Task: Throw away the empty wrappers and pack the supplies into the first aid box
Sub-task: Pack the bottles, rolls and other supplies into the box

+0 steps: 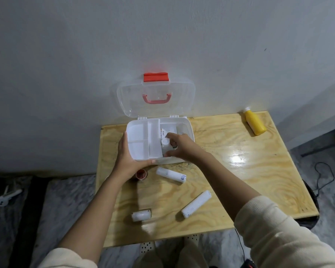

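1. the first aid box (190,130) sits open at the back of the wooden table (240,171), against the wall, its clear lid (155,99) standing upright. a white divided tray (143,140) lies over the left part of the box.
2. the left hand (128,157) grips the tray's left and front edge, fingers wrapped around the corner. it seems to be holding the tray aside or steadying it; which one, i cannot tell.
3. the right hand (180,146) reaches into the box's right part, fingers curled narrowly around a small white bottle (165,145). the grip looks closed on it, though the thumb is partly hidden.
4. to do this step well, i judge the bottle should go down upright beside the cling film roll (163,134) already inside, low enough that the tray can seat flat afterwards.
5. keep the left hand firm on the tray until the right hand is clear of the box, or the tray may tip onto the fingers.
6. left to pack on the table: a white roll (171,175) just in front of the box, a longer white roll (196,204) nearer the person, a short white roll (141,215), a red tape roll (142,174) partly behind the left wrist, and a yellow bottle (254,121) well apart at the far right.
7. no loose wrappers are plainly visible here.
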